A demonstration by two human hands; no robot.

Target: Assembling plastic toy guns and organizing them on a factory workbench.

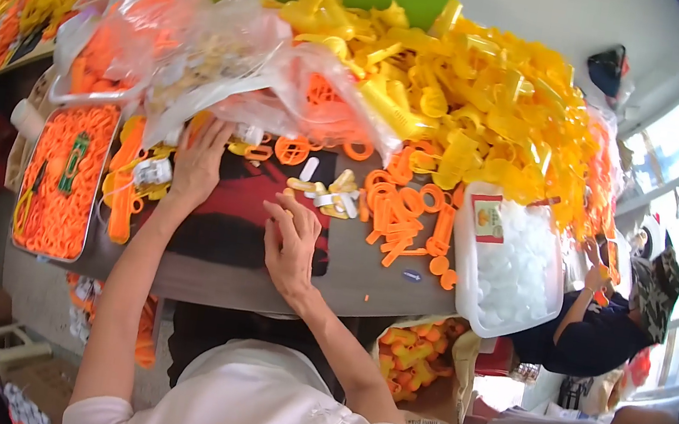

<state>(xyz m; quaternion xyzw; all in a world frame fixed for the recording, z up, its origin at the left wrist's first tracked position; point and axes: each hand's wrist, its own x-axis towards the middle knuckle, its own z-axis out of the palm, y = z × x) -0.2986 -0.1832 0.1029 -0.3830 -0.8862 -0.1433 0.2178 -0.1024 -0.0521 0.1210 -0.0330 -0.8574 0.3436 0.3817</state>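
My left hand reaches over the left side of a dark red and black cloth. Its fingers are stretched out, with the tips at the edge of a clear plastic bag. Above the cloth's right half, my right hand is closed with curled fingers. A speck of yellow shows at its fingertips, too small to name. Just beyond it lies a small heap of white and yellow pieces. Orange plastic rings and bars are spread to the right. Beside my left wrist are orange and yellow parts.
A tray of small orange pieces at left holds scissors and a green tool. Yellow plastic parts pile up at the back. At right stands a tub of translucent pieces; beyond it another person works.
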